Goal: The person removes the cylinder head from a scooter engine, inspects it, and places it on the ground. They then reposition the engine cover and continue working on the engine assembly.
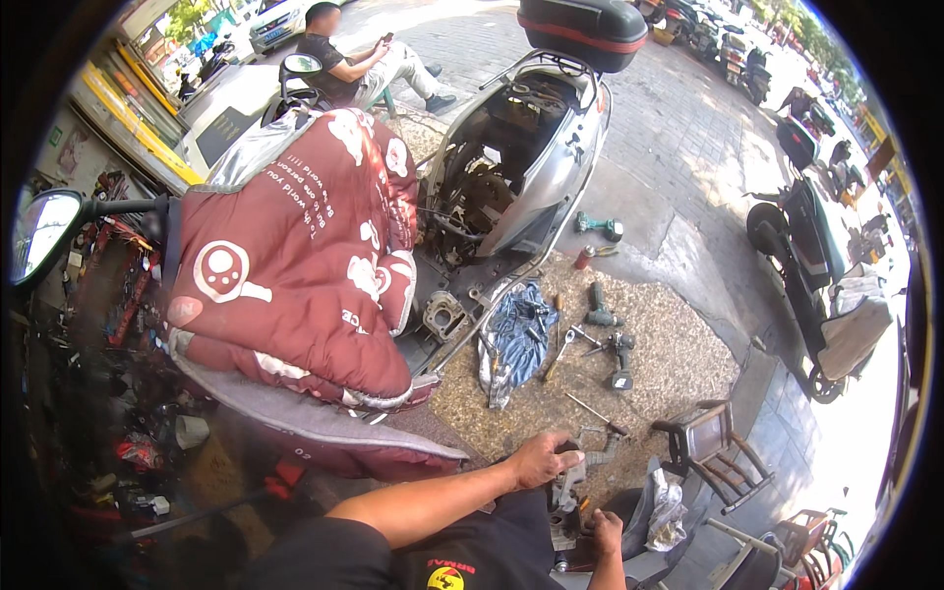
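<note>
My left hand (544, 460) reaches across in front of me, its fingers curled over the upper end of a grey metal engine part (565, 499) at my lap. A dark round end shows beside the fingertips. Close to the part's right side is my right hand (607, 532), closed; what its fingers grip, if anything, is hidden. A small orange piece (584, 502) sticks up between the part and that hand. Ahead stands a silver scooter (551, 162) with its seat area opened up, and a maroon padded riding cover (295, 256) drapes its front.
Power drills (600, 307), a ratchet (559, 356), a screwdriver (597, 414) and a crumpled blue-black plastic bag (518, 339) lie on the pebbled ground. A wooden stool (710, 447) stands right. A seated person (349, 61) is far left; parts clutter (108, 324) fills the near left.
</note>
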`<move>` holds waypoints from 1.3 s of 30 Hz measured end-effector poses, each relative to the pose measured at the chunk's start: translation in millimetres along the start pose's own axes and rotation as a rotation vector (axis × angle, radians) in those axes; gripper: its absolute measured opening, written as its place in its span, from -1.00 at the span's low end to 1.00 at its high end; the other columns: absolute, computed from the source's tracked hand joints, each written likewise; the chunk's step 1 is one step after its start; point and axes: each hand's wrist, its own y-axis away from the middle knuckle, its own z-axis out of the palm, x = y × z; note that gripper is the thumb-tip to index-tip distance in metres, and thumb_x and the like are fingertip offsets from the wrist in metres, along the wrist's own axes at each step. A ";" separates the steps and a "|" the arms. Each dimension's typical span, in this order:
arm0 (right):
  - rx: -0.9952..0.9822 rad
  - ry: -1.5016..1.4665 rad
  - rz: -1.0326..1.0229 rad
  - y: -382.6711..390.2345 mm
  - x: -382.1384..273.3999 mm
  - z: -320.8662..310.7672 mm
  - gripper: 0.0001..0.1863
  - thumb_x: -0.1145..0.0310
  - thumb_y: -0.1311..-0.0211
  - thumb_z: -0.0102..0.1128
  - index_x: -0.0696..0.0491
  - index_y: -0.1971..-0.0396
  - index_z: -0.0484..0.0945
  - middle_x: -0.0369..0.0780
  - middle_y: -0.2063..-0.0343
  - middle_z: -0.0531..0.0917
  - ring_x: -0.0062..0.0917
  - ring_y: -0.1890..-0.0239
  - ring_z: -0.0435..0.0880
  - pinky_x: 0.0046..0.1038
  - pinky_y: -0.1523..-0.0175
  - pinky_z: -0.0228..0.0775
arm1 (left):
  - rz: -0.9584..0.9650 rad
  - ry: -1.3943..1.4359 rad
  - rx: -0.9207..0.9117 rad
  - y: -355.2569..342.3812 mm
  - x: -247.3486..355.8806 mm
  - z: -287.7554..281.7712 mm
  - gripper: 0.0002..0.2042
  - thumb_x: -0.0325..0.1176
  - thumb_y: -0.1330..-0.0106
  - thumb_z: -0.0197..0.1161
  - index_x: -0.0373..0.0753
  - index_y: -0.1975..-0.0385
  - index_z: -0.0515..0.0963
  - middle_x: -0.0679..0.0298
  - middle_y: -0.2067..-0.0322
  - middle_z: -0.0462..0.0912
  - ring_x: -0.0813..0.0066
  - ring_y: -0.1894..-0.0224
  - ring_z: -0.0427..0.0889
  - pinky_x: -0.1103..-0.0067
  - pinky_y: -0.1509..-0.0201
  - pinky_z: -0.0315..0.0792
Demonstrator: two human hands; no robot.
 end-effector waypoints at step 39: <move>-0.164 0.374 -0.069 -51.7 -122.6 49.2 -0.78 0.31 -0.34 0.12 0.19 0.34 0.44 -0.20 0.62 0.48 -0.47 0.68 0.49 -0.44 0.64 0.30 | 0.070 0.289 0.226 75.1 72.3 -56.7 -0.83 -0.28 -0.33 0.22 -0.25 0.27 0.51 0.46 0.46 0.51 0.75 0.43 0.42 0.70 0.34 0.34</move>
